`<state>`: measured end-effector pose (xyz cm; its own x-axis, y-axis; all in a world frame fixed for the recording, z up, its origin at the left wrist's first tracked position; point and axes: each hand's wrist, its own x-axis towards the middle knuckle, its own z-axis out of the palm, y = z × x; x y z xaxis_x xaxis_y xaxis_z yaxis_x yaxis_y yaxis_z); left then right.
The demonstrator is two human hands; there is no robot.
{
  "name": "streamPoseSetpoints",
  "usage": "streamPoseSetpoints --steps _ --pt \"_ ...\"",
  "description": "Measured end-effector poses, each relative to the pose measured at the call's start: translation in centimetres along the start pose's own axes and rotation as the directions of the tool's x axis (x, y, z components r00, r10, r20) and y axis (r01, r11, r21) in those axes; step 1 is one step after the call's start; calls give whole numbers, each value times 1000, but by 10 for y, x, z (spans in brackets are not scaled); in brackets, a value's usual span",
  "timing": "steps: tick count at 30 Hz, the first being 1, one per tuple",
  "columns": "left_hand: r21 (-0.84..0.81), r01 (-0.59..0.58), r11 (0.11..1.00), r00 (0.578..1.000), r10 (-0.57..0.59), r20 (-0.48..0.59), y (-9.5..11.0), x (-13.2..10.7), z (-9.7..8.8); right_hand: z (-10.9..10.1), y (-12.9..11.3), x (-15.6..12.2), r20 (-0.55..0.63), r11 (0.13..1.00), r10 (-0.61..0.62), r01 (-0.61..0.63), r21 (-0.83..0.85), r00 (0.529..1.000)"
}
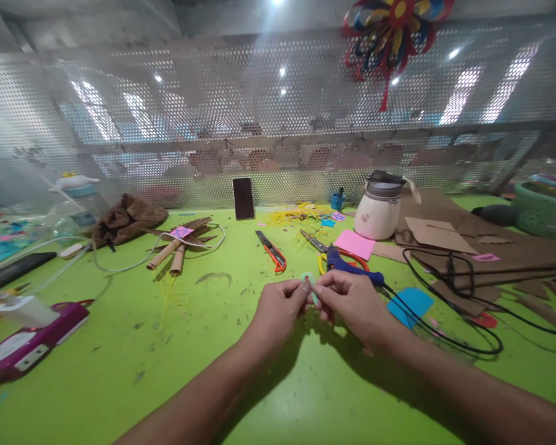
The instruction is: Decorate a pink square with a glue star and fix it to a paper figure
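Observation:
Above the green table, my left hand (280,307) and my right hand (352,303) meet at the fingertips. Both pinch a small light-green cutout (314,297), which looks like paper or foam; a reddish spot shows near its top, and the fingers cover much of it. Just beyond my right hand lie a blue glue gun (352,266) and scissors (322,244) with red and yellow handles. An orange box cutter (272,252) rests on the table beyond my left hand. A blue paper piece (410,307) is to the right of my right hand.
Brown cardboard sheets (491,232) and a looping black cable (486,352) spread over the right side. A white jar (377,213) and a propped phone (244,199) stand farther back. At left are a rolled-cardboard craft (178,247) and a purple power strip (37,340).

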<state>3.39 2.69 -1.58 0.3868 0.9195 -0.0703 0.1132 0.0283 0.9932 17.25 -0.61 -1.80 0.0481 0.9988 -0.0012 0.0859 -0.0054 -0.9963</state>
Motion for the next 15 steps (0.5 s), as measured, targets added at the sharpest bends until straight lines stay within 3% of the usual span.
streamPoseSetpoints --steps 8,15 --pt "7 14 1000 999 -14 -32 5 -3 2 2 0 -2 -47 1000 -15 14 -6 999" --pt "-142 57 988 998 -59 -11 -3 -3 2 7 0 -3 -72 999 -16 19 48 997"
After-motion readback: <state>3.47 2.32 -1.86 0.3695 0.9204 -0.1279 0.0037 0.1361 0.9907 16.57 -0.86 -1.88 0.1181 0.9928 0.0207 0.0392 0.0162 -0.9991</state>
